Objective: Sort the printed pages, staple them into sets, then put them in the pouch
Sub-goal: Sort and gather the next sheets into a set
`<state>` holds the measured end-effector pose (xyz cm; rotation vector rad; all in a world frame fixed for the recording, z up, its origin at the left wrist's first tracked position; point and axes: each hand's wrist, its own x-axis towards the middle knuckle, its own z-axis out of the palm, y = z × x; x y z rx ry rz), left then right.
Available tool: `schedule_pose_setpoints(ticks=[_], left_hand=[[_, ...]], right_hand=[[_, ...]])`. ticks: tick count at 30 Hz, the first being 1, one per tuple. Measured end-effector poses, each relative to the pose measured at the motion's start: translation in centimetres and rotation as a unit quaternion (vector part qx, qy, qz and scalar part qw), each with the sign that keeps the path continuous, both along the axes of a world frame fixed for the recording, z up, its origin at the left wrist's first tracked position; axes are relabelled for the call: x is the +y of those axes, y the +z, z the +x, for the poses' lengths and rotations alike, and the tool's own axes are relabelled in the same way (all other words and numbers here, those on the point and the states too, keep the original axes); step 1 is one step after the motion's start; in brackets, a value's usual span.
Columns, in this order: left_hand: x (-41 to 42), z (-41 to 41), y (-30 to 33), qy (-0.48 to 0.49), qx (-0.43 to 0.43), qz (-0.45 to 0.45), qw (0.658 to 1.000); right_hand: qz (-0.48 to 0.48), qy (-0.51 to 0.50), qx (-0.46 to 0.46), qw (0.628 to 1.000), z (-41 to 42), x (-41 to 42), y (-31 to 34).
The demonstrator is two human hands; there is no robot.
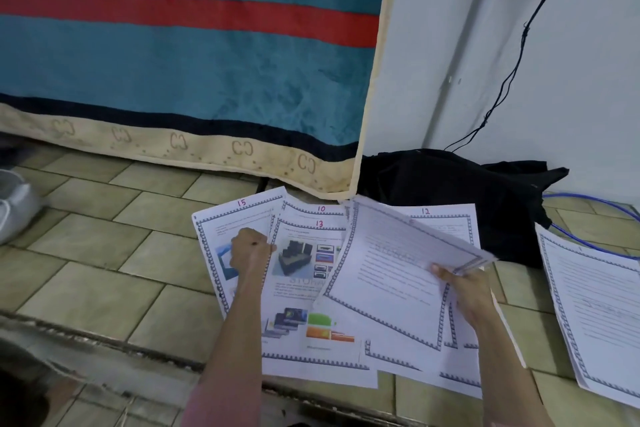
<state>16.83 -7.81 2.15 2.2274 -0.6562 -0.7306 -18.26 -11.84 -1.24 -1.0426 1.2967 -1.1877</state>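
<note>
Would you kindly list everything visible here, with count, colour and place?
numbered pages: four showing (15, 10, 13, 12), white with red numbers, fanned on the floor
held pages: count unclear, white, lifted over the fan
separate pages: a small pile, white, floor at right
blanket: one, teal with red stripe, hanging behind
black cloth: one, by the wall
cables: black on wall, blue on floor
shoe: one, white, far left
left hand: curled, resting on the pages
right hand: grips the held pages

Right stack of pages (595,315) cut off by edge.
</note>
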Motion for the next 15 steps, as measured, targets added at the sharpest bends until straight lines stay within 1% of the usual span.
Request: schedule_pose_setpoints(ticks=[3,5,7,11,15], left_hand=[[0.8,0.4,0.2,-0.001,-0.026,-0.047,0.999],[1.2,0.5,0.8,0.011,-0.066,-0.054,0.996],[1.2,0.4,1.5,0.028,-0.076,-0.065,0.995],[1.1,0.7,2.2,0.037,-0.039,-0.092,0.994],[2.6,0.9,3.2,0.056,0.051,-0.143,0.987]], right_hand=[[0.007,0.064,0.034,0.997,0.7,0.1,-0.1],[0.008,0.093,0.014,0.996,0.8,-0.1,-0.4],[0.02,0.098,0.008,0.995,0.7,-0.6,-1.0],[0.019,0.109,0.033,0.993,1.0,-0.6,-1.1],[0.029,0.115,0.009,0.993,1.0,-0.8,-1.2]])
